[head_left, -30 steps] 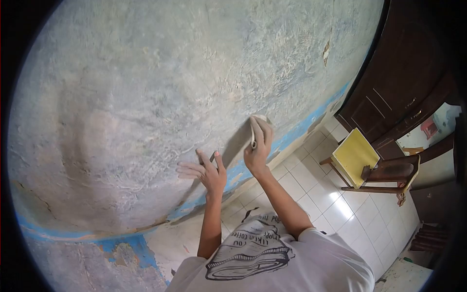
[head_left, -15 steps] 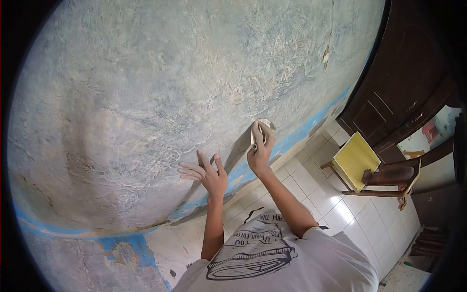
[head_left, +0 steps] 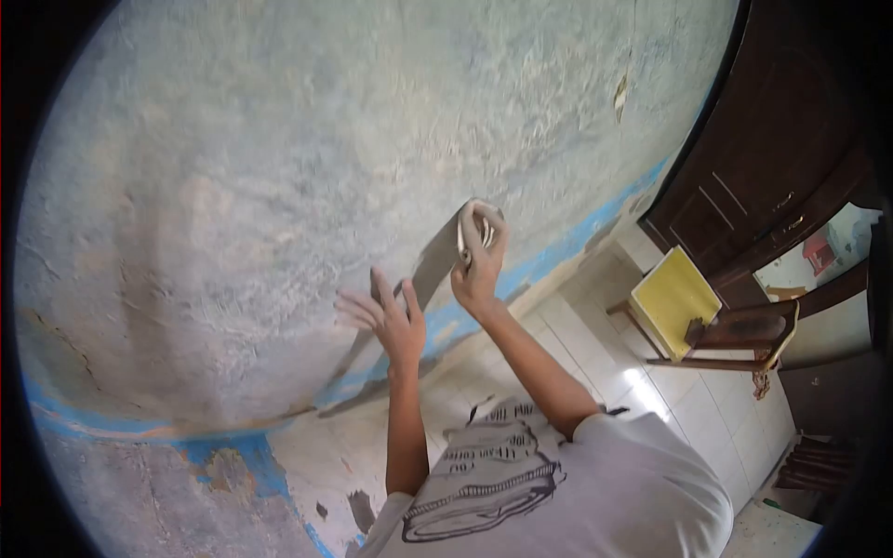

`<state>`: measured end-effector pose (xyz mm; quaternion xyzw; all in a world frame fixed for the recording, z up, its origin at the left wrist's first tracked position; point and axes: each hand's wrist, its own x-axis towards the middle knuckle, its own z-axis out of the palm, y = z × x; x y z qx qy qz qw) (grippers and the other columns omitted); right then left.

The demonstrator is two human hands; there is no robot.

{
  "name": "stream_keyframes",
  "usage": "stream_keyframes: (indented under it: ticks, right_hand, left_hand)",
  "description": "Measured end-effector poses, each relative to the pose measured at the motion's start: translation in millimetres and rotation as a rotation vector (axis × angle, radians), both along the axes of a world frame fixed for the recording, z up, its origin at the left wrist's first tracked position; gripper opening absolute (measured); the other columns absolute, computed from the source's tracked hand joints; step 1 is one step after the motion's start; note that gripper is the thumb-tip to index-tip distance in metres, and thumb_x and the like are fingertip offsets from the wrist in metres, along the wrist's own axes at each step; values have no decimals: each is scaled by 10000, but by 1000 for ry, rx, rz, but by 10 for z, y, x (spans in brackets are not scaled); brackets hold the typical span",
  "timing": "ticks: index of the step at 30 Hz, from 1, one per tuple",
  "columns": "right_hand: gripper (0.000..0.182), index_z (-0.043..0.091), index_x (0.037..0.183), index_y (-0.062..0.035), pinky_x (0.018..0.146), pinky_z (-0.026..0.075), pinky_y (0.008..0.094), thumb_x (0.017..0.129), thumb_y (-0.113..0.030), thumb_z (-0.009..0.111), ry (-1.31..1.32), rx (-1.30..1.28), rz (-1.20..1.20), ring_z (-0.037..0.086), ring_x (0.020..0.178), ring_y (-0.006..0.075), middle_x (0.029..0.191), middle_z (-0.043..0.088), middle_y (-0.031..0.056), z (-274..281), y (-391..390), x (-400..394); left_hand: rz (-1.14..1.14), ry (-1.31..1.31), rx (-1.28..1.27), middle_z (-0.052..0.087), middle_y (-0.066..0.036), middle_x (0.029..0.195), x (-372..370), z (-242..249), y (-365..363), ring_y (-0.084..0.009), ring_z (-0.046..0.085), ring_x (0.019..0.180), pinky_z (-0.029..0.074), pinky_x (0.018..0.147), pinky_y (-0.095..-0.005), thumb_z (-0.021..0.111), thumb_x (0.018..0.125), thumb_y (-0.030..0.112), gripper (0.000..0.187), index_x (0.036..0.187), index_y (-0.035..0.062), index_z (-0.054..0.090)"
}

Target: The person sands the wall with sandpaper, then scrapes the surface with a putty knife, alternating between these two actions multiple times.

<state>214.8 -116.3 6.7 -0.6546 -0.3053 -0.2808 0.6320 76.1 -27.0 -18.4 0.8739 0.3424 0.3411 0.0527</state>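
Note:
My left hand (head_left: 391, 321) is spread near the rough grey wall (head_left: 307, 158), its fingers apart and empty; whether the fingertips touch the wall is hard to tell. To its right, my right hand (head_left: 480, 256) is closed around a small folded whitish piece (head_left: 463, 238), held at the wall's surface. The piece is mostly hidden by the fingers, so its material is unclear. A dark shadow falls on the wall between the two hands. Below them runs a band of blue paint (head_left: 549, 262), worn in patches.
A chair with a yellow seat (head_left: 676, 299) stands on the white tiled floor (head_left: 684, 395) at the right. Behind it is a dark wooden cabinet (head_left: 744, 177). Peeled patches mark the lower wall (head_left: 167, 493) at bottom left.
My right hand has moved up and to the left along the wall with the whitish piece. My left hand has shifted slightly up and left, still spread.

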Motion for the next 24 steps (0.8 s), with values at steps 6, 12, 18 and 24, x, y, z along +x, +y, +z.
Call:
stream_keyframes:
  ticks: [6, 12, 18, 24]
  right_hand:
    - [691, 649, 1311, -3, 982, 393, 458, 628, 65, 570, 28, -9, -120, 487, 1149, 376, 1268, 526, 208, -349, -48, 151]
    - [599, 660, 1298, -13, 991, 364, 455, 700, 21, 631, -50, -25, -91, 453, 1193, 384, 1292, 506, 207, 130, 48, -22]
    - [643, 608, 1364, -30, 1025, 292, 508, 722, -3, 639, 67, -30, -249, 445, 1219, 350, 1311, 504, 170, -279, 25, 80]
    - [728, 605, 1365, -12, 1040, 314, 479, 643, 70, 553, 27, -30, -71, 430, 1250, 373, 1331, 490, 189, -376, 33, 98]
  left_hand:
    - [38, 78, 201, -209, -399, 1563, -17, -112, 108, -533, -333, 1418, -232, 999, -760, 524, 1009, 469, 715, 1527, 0, 371]
    - [69, 81, 187, -215, -423, 1546, 49, -131, 53, -555, -345, 1400, -245, 974, -770, 541, 987, 520, 804, 1552, -2, 308]
    - [49, 58, 212, -250, -432, 1526, 87, -149, 130, -564, -354, 1389, -242, 941, -795, 509, 990, 555, 840, 1572, 5, 253]
    - [67, 116, 290, -268, -409, 1533, 24, -213, 190, -575, -343, 1389, -228, 940, -809, 506, 988, 570, 875, 1594, 29, 183]
